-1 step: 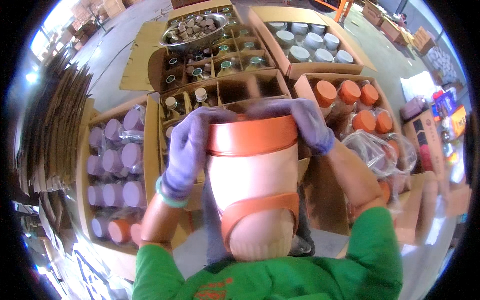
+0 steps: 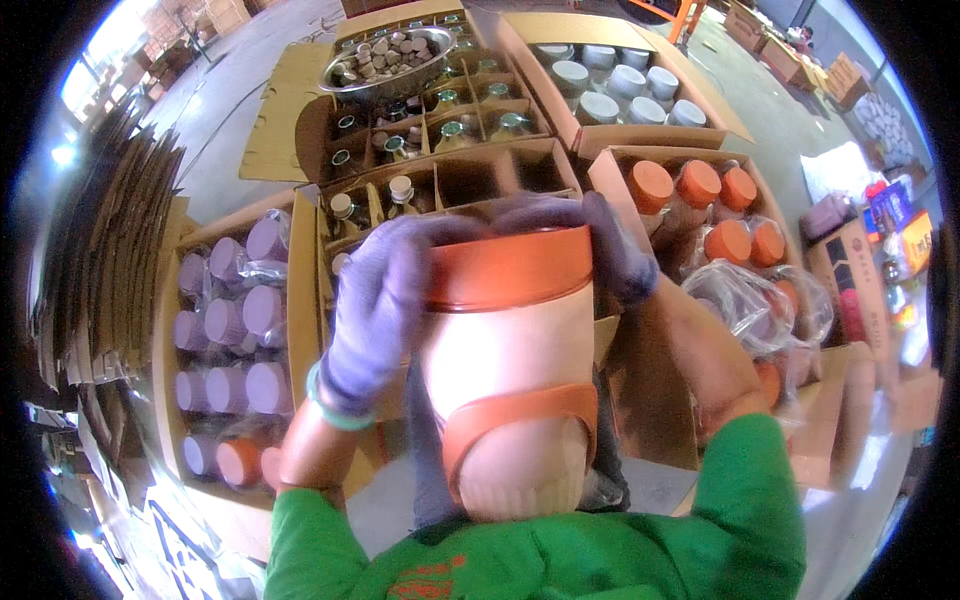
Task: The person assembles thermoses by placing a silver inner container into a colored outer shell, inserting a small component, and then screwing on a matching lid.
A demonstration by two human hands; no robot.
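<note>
In front of my body a large pale pink container stands between my arms, with a wide orange lid or collar at its far end and an orange curved band round its near part. My left hand, in a purple glove, wraps over the left side of the orange collar. On the right side, my gloved right hand grips the same collar, its fingers reaching over the far edge. The fingertips of both hands are partly hidden and blurred.
Beyond stands a divided carton with several glass bottles, and a metal bowl of small stoppers. A carton of purple-lidded jars is at left. Orange-lidded jars and white-lidded jars fill cartons at right. Flattened cardboard stacks far left.
The orange collar has turned or tilted slightly, its right side a little higher. My left hand has shifted right and covers more of its left edge; my right hand has rolled slightly.
</note>
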